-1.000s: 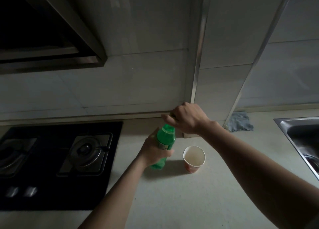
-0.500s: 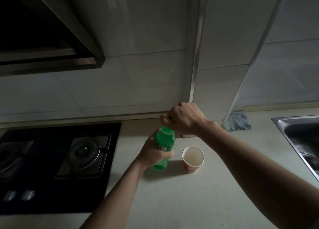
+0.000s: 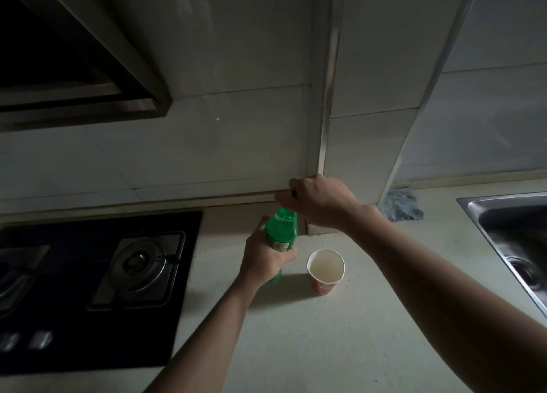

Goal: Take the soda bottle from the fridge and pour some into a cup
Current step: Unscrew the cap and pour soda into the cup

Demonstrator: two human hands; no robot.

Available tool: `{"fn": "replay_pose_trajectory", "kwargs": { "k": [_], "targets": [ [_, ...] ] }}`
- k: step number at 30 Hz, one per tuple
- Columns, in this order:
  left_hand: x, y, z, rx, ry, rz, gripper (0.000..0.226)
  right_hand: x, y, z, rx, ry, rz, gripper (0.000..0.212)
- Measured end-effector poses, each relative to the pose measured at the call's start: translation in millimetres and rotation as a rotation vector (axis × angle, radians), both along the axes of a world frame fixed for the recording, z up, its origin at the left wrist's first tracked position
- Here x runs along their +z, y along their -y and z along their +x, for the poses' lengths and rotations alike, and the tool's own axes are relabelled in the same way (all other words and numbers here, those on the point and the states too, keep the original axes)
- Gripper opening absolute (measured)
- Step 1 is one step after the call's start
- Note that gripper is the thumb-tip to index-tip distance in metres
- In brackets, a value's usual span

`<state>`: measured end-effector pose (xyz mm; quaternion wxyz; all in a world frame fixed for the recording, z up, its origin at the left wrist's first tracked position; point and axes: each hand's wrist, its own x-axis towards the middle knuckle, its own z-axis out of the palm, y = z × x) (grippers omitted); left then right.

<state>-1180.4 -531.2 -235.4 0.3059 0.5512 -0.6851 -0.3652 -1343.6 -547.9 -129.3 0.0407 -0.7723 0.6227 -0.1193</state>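
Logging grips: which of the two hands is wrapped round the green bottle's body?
The left hand, curled round the green plastic soda bottle at its label; the right hand is up at the bottle's top instead.

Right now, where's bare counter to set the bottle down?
Bare pale countertop in front of the red-and-white paper cup, between the black gas hob and steel sink. Crowded by the wall: green plastic bottle, left hand, right hand, blue-grey cloth.

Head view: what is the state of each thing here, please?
bottle, upright, top hidden
cup, upright, looks empty
left hand, grips the bottle's body
right hand, curled round the bottle's top
burner, no flame
cloth, crumpled
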Motion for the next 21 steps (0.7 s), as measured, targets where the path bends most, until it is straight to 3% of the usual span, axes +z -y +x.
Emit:
{"fn": "replay_pose_trajectory", "kwargs": {
  "k": [6, 11, 16, 19, 21],
  "targets": [
    [0.0, -1.4, 0.1, -0.014, 0.021, 0.022, 0.052, 8.2, 1.2, -13.6, 0.104, 0.146, 0.142, 0.027],
    [3.5, -0.8, 1.0, 0.007, 0.050, 0.024, 0.053, 15.8, 3.0, -19.4, 0.068, 0.196, 0.152, 0.043],
    [4.1, -0.4, -0.1, -0.014, 0.074, -0.005, 0.053, 18.5, 3.0, -19.4, 0.099, 0.190, 0.178, 0.028],
    [3.8, -0.2, 0.8, -0.005, 0.087, -0.008, 0.054, 28.1, -1.8, -24.7, 0.117, 0.270, 0.331, 0.045],
    [2.9, -0.4, 1.2, -0.016, 0.096, -0.012, 0.054, 26.6, -1.3, -25.3, 0.085, 0.184, 0.263, 0.039]
  ]
}}
